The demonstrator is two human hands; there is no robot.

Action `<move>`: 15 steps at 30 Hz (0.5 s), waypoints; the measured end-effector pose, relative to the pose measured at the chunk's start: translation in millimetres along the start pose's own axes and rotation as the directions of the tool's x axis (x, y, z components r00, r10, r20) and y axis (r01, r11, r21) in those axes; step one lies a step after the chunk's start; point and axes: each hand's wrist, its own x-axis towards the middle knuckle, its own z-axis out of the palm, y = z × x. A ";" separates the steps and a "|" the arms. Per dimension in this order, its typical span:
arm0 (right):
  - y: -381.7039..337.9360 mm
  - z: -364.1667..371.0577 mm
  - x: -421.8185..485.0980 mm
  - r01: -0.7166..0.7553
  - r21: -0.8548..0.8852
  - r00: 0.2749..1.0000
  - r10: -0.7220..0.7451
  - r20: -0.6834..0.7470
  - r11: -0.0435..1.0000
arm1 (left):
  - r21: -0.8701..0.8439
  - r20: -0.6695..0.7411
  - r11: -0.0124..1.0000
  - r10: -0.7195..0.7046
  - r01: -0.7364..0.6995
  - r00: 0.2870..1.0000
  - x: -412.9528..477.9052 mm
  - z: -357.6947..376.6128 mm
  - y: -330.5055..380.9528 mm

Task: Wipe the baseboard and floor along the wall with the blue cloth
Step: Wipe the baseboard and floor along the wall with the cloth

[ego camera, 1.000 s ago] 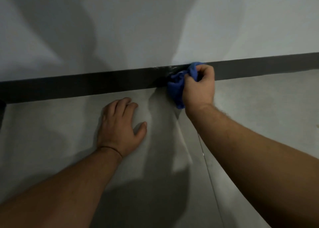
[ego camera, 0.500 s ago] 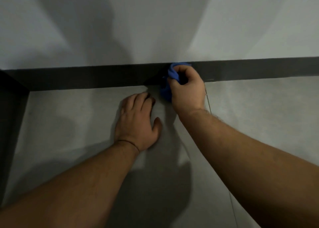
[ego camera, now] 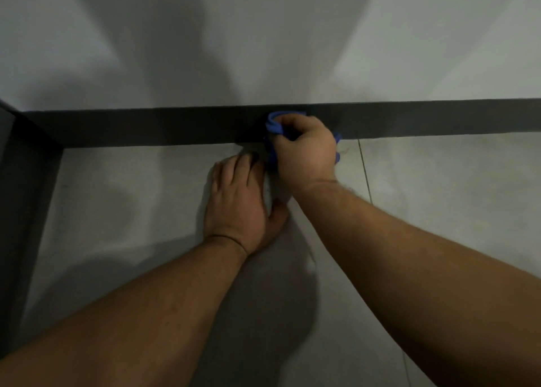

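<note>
- Blue cloth (ego camera: 273, 124): bunched in the right hand (ego camera: 304, 149), pressed against the dark baseboard (ego camera: 146, 127) just above the seam with the floor (ego camera: 439, 187). Only folds at the top, left and right edges of the fist show; the rest is hidden behind the hand.
- Right hand, grip: fingers curled tight and clamped on the cloth, knuckles toward the wall (ego camera: 263, 49), forearm reaching in from the lower right.
- Left hand (ego camera: 240, 208): flat on the floor, palm down, fingers spread, holding nothing. It sits just beside the right hand, fingertips near the foot of the baseboard. It appears to carry the person's weight.
- Baseboard: a dark band running the full width of the view, meeting a second dark band (ego camera: 26, 196) at the corner on the left.
- Floor: pale tile, one grout line (ego camera: 364, 170) just right of the wiping hand.
- Step in hand, as judged: wiping the baseboard face, somewhere mid-run.
- Handling notes, as judged: keep steady pressure into the board. Spread the bunched cloth so that more of its surface bears. Run the lower edge through the seam, where dust likely collects. Shift the bracing hand clear before the cloth travels left toward the corner.
</note>
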 end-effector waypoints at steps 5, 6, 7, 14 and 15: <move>9.4 -44.6 -4.3 -0.128 0.288 0.989 0.144 -0.035 0.949 | -0.019 -0.048 0.999 0.031 -0.032 0.998 -1.5 -2.7 -2.5; 16.0 -61.1 -3.2 -0.165 0.375 0.974 0.210 -0.083 0.912 | -0.028 -0.058 0.999 0.034 -0.036 0.998 -1.5 -3.3 -2.9; 23.2 -79.9 -1.7 -0.180 0.413 0.955 0.259 -0.144 0.893 | -0.038 -0.065 0.999 0.036 -0.039 0.997 -1.7 -3.4 -2.6; 44.8 -181.5 14.1 -0.088 0.224 0.831 0.195 -0.521 0.971 | -0.110 -0.045 0.992 0.054 -0.058 0.998 -6.2 -10.5 -3.0; 46.9 -183.8 16.4 -0.095 0.103 0.849 0.135 -0.511 0.990 | -0.113 -0.047 0.992 0.053 -0.058 0.997 -6.7 -12.5 -2.7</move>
